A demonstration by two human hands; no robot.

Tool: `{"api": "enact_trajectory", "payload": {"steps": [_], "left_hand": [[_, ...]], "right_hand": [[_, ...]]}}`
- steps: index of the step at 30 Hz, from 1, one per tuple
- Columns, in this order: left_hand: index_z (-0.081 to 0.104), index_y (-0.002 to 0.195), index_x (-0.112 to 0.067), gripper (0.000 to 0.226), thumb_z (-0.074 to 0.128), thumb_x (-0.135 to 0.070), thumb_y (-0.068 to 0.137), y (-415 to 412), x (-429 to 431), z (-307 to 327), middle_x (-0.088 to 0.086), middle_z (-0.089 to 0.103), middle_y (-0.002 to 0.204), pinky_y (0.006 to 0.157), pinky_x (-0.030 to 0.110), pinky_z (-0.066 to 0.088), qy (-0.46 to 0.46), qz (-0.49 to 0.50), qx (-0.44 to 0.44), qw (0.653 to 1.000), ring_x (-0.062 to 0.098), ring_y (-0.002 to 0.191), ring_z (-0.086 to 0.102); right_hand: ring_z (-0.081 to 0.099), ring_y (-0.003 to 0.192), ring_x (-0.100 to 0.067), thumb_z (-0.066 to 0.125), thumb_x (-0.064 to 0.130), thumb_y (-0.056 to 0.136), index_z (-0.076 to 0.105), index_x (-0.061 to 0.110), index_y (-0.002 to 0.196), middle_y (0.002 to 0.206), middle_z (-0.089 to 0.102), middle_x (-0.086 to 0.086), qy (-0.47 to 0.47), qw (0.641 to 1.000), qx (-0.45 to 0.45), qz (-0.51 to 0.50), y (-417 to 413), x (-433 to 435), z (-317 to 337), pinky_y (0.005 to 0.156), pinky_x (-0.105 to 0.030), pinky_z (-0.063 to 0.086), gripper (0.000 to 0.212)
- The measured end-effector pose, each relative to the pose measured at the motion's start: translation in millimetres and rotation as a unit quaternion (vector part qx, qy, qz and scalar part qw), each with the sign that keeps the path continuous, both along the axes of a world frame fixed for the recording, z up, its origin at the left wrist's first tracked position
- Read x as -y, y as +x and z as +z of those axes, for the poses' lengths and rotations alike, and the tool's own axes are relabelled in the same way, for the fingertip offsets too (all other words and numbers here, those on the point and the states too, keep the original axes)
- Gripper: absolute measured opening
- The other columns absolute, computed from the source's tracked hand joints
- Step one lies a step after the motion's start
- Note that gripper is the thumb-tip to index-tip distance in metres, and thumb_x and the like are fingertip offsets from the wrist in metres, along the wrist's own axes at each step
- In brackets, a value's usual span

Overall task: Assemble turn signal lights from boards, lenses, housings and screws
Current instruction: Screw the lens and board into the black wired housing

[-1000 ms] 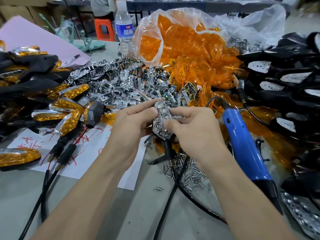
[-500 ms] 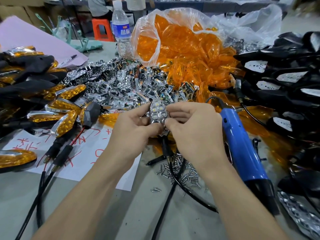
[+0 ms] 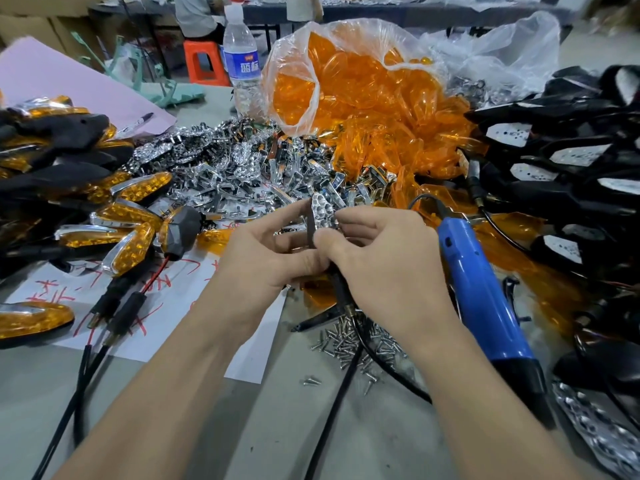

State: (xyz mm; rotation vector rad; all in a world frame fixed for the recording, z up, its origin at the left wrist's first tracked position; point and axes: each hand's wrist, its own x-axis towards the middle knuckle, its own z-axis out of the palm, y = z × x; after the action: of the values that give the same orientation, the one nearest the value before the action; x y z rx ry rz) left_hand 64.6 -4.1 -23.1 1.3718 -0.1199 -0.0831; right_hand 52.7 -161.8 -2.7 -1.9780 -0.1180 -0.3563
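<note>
**A:** What have the hands got?

**B:** The left grip [image 3: 263, 261] and right grip [image 3: 381, 261] are both curled in. Their fingertips pinch one chrome reflector board [image 3: 322, 211] from either side. It is held up between them above the counter [image 3: 242, 427], just on the near side of the chrome parts heap [image 3: 235, 174].

**A:** Which way does it lie?

**B:** Its long axis runs near to far, with the narrow tip aimed far and upward. The faceted face is turned toward the right grip. A dark housing stem [image 3: 341, 292] drops out below, toward the screws [image 3: 349, 341].

**A:** How should it be seated?

**B:** I'd judge the board is being pressed into its housing, though the fingers hide the joint. Keep the thumbs on the rims, not the facets, and press evenly along the length. Check that it sits flush before reaching for a lens from the bag of orange lenses [image 3: 363, 98] or for the blue screwdriver [image 3: 485, 299] on the right.
</note>
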Motion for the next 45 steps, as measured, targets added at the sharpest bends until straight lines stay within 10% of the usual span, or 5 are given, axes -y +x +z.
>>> {"api": "enact_trajectory", "payload": {"steps": [4,16,22,32,45], "left_hand": [[0.077,0.105,-0.033,0.060,0.087,-0.001,0.056,-2,4,5,0.011,0.081,0.095,0.068,0.024,0.060,-0.013,0.011,0.046,0.999,0.017,0.082,0.078],[0.069,0.131,-0.019,0.073,0.078,0.011,0.066,5,0,1,0.013,0.079,0.102,0.077,0.036,0.058,-0.018,-0.011,0.026,0.999,0.027,0.085,0.071],[0.080,0.099,-0.016,0.036,0.062,0.010,0.082,8,-3,0,0.010,0.077,0.096,0.067,0.032,0.062,-0.003,0.014,-0.040,0.999,0.026,0.085,0.073],[0.082,0.081,-0.022,0.018,0.075,-0.009,0.090,7,1,-2,0.004,0.078,0.079,0.065,0.054,0.065,0.097,0.138,0.007,0.986,0.024,0.067,0.076],[0.079,0.065,-0.018,0.022,0.068,-0.019,0.084,7,5,6,0.003,0.066,0.064,0.055,0.042,0.063,0.089,0.148,-0.043,0.984,0.024,0.056,0.064]], "right_hand": [[0.072,0.075,0.006,0.084,0.035,0.075,0.075,0.051,0.079,0.070,0.071,0.030,0.027,0.999,-0.027,0.021,2,6,5,0.062,-0.013,0.058,0.019],[0.073,0.064,-0.008,0.085,0.004,0.080,0.077,0.024,0.076,0.070,0.077,0.007,0.207,0.977,-0.040,-0.021,5,12,10,0.062,-0.023,0.060,0.022],[0.073,0.075,-0.020,0.064,-0.001,0.096,0.067,0.010,0.091,0.082,0.074,-0.006,0.423,0.874,-0.215,0.109,14,28,12,0.073,-0.034,0.063,0.012],[0.074,0.070,-0.020,0.060,0.001,0.100,0.064,0.010,0.094,0.080,0.076,-0.006,0.394,0.883,-0.227,0.118,12,24,13,0.064,-0.029,0.062,0.011],[0.060,0.054,-0.003,0.075,-0.003,0.088,0.077,0.017,0.076,0.067,0.073,0.004,0.254,0.948,-0.159,0.107,10,17,10,0.052,-0.016,0.048,0.023]]}}
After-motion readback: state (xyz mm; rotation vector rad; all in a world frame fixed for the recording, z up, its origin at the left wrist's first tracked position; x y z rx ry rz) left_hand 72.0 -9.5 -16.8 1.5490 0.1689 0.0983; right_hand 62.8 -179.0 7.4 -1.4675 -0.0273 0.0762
